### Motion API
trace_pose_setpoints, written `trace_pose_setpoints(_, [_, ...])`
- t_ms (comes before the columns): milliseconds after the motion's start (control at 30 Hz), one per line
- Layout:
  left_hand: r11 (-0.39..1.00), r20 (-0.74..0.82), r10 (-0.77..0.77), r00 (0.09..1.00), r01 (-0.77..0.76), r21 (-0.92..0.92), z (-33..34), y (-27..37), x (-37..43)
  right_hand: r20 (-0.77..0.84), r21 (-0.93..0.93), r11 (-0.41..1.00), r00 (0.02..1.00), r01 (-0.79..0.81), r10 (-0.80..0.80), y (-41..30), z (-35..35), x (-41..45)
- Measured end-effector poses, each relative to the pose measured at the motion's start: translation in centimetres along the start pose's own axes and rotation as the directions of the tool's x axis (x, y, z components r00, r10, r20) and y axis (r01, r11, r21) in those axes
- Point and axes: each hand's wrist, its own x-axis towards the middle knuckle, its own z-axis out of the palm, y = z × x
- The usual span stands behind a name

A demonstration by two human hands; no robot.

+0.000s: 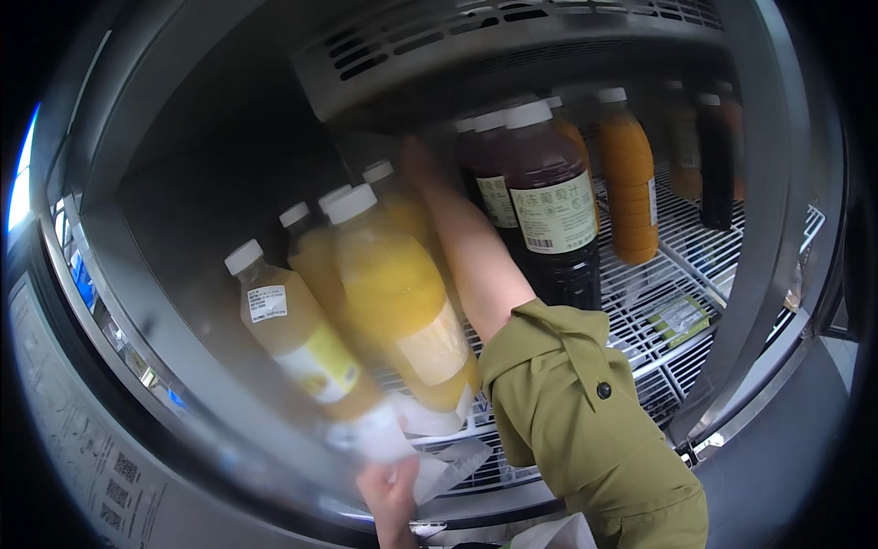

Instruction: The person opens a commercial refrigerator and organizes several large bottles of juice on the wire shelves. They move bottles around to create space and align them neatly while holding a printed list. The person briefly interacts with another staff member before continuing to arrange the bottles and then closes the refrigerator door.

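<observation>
My right arm, in a rolled olive sleeve [562, 398], reaches deep into a refrigerator between yellow juice bottles and dark ones. My right hand [416, 152] is blurred in shadow at the back, and its fingers cannot be made out. Low at the front, my left hand [391, 484] pinches a translucent white plastic sheet [449, 470]. Just left of my right arm stands a large yellow juice bottle [391, 281]. Beside it is a paler juice bottle [302, 336] with a white cap. A large dark purple juice bottle [555, 199] stands right of the arm.
An orange juice bottle [627, 178] stands farther right on the white wire shelf [675, 274]. A flat green package [679, 321] lies on a wire rack there. The metal door frame [775, 206] bounds the right side. A vented metal housing [425, 55] hangs above.
</observation>
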Motion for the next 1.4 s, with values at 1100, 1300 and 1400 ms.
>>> trace_pose_setpoints(1100, [0.840,0.522,-0.035,0.852,0.308,-0.447,1.5,3.6,1.2,0.489,0.512,0.360,0.080,0.780,-0.868,-9.9,-32.9,-17.5])
trace_pose_setpoints(1300, [0.890,0.593,0.061,0.803,0.225,-0.396,1.4,5.1,-0.3,0.622,0.537,0.636,0.250,0.554,-0.742,-9.2,-34.3,-16.6])
trace_pose_setpoints(1400, [0.980,0.471,0.130,0.873,-0.040,-0.196,2.4,5.3,-0.4,0.747,0.526,0.764,0.228,0.373,-0.625,-9.1,-34.9,-16.5])
